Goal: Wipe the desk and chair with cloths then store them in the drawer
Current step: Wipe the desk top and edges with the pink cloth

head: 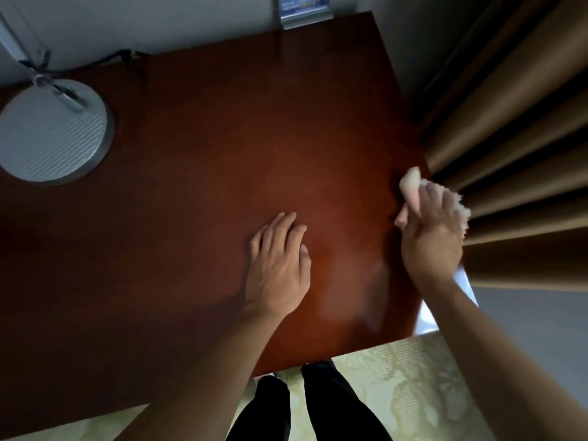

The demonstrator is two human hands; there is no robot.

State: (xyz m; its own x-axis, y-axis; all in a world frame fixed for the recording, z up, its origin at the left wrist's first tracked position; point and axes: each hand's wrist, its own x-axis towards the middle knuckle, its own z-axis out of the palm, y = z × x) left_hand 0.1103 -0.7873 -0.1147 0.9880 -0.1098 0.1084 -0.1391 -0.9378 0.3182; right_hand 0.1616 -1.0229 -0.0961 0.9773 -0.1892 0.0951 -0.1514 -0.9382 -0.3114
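You're mid-wipe: your right hand (429, 240) clutches the cloth (413, 183) at the bench's (206, 154) right edge; your left hand (276, 268) rests flat, grip released. Next, sweep toward the far-right corner.

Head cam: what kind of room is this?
Likely a hotel room or bedroom. A dark wooden desk carries a round lamp base and a card stand against the wall; brown curtains hang beside it, above patterned carpet.

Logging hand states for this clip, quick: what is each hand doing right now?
Left hand: open, fingers flat on the desk, holding nothing.
Right hand: gripping a white cloth at the desk's right edge.
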